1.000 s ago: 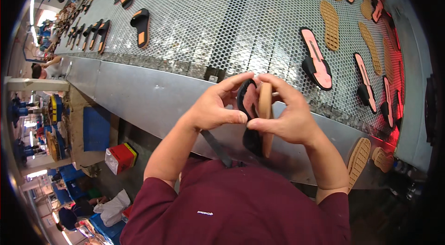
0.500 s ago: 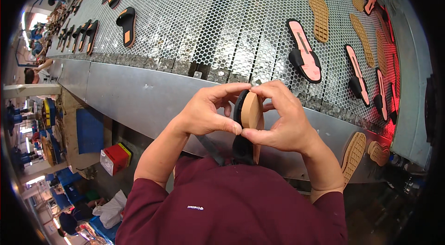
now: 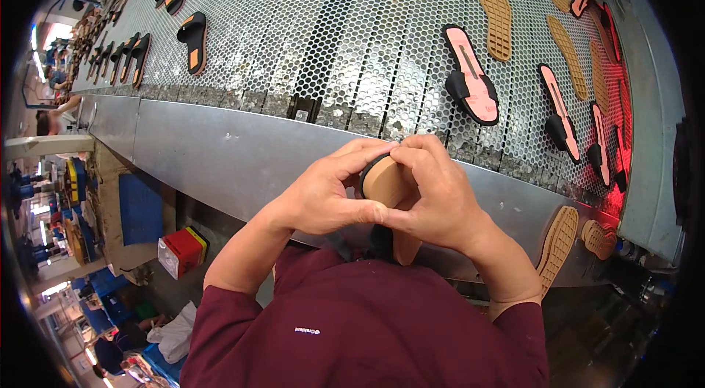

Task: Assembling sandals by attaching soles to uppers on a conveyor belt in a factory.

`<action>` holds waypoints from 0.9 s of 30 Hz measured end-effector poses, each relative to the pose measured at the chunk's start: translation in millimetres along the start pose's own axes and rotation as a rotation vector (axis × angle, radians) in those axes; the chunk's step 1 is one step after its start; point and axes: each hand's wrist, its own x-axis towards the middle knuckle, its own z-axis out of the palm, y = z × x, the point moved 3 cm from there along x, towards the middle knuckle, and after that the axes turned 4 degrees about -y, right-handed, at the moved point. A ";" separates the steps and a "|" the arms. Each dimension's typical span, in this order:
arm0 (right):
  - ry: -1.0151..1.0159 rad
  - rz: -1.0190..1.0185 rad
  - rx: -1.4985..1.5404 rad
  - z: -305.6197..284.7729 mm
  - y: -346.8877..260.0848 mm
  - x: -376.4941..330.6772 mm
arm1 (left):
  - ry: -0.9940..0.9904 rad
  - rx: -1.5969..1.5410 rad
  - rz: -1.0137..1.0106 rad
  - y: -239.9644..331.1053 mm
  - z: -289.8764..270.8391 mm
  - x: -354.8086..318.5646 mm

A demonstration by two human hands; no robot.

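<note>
Close in front of my body, over the metal rail, both hands grip a sandal between them. Its tan sole (image 3: 385,184) faces upward at one end, with the black upper part (image 3: 381,238) along its left side and below. My left hand (image 3: 323,193) is closed on the black edge, fingers at the top and thumb beneath. Around the right side of the sole wraps my right hand (image 3: 444,201), its fingertips and thumb meeting those of the left. Much of the sandal's middle is hidden behind the fingers.
Beyond the metal rail (image 3: 220,144) lies a perforated conveyor (image 3: 257,43). Black sandals (image 3: 194,43) sit at its left; pink-bottomed uppers (image 3: 474,83) and tan soles (image 3: 497,21) at its right, near a red glow. Another sole (image 3: 558,248) rests at the rail's near right edge.
The sandal has tilted in my hands, so more of the tan sole's end shows. My hands have drawn closer together. Pieces on the conveyor have shifted slightly left.
</note>
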 end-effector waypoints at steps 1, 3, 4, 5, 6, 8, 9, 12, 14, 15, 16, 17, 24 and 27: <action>0.026 -0.023 -0.019 1.6 1.8 -2.4 | 0.014 0.143 0.081 5.8 2.8 1.0; -0.015 -0.027 0.074 1.0 5.5 -2.2 | 0.061 0.107 -0.103 3.1 6.7 -3.0; -0.034 -0.027 0.119 0.4 7.9 -2.2 | 0.082 0.087 -0.195 0.5 8.0 -5.0; -0.111 0.100 0.280 2.0 19.7 -6.5 | 0.086 0.056 -0.185 -1.9 7.9 -6.0; -0.186 0.227 0.442 4.3 35.9 -14.8 | 0.090 0.025 -0.176 -6.1 7.0 -7.8; -0.313 0.366 0.782 9.1 45.2 -26.3 | 0.114 -0.044 -0.166 -7.1 7.8 -7.4; -0.379 0.407 0.735 8.8 47.7 -29.1 | 0.106 -0.042 -0.162 -8.5 8.5 -6.4; -0.493 0.465 0.621 5.9 53.2 -34.1 | 0.086 -0.001 -0.145 -10.1 7.7 -4.2; -0.449 0.428 0.581 4.6 50.8 -33.6 | 0.064 0.066 -0.128 -6.1 6.5 -2.2; -0.442 0.422 0.586 4.1 49.9 -34.1 | 0.069 0.066 -0.123 -5.6 6.9 -1.7; -0.433 0.415 0.588 2.6 49.5 -34.3 | 0.072 0.067 -0.115 -5.2 7.7 -0.3; -0.424 0.408 0.590 1.5 48.9 -34.3 | 0.076 0.068 -0.107 -4.6 8.1 0.8; 0.189 0.039 0.380 -33.3 66.0 -35.2 | 0.208 0.423 0.284 48.7 -28.2 6.7; 0.648 0.408 0.474 -59.0 109.1 -60.4 | 0.208 0.837 0.449 65.6 -41.9 2.9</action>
